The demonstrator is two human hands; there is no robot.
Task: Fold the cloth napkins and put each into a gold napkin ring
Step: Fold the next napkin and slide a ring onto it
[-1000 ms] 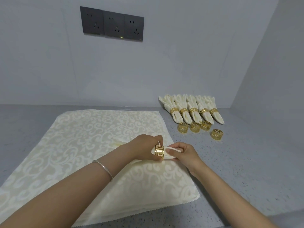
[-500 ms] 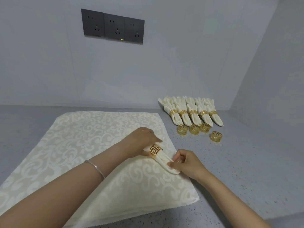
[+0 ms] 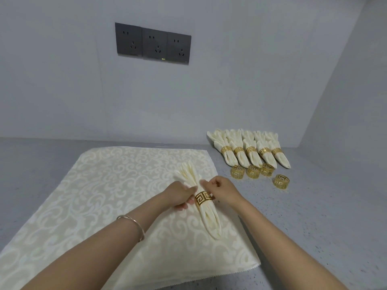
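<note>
A cream folded napkin [image 3: 210, 218] lies on the stack of flat patterned napkins [image 3: 100, 195], its pleated fan pointing away from me. A gold napkin ring [image 3: 203, 198] sits around its middle. My left hand [image 3: 181, 195] grips the napkin from the left, just above the ring. From the right, my right hand [image 3: 222, 190] pinches the napkin with curled fingers, beside and just above the ring.
Several finished ringed napkins [image 3: 251, 152] lie in a row at the back right of the grey counter [image 3: 314, 227]. Several loose gold rings [image 3: 254, 171] stand in front of them. Dark wall sockets [image 3: 152, 43] are above. Walls close off the back and right.
The napkin has turned from lying crosswise to pointing away from me, and now rests on the stack. The ring sits nearer its middle. My right hand moved from the tip to beside the ring.
</note>
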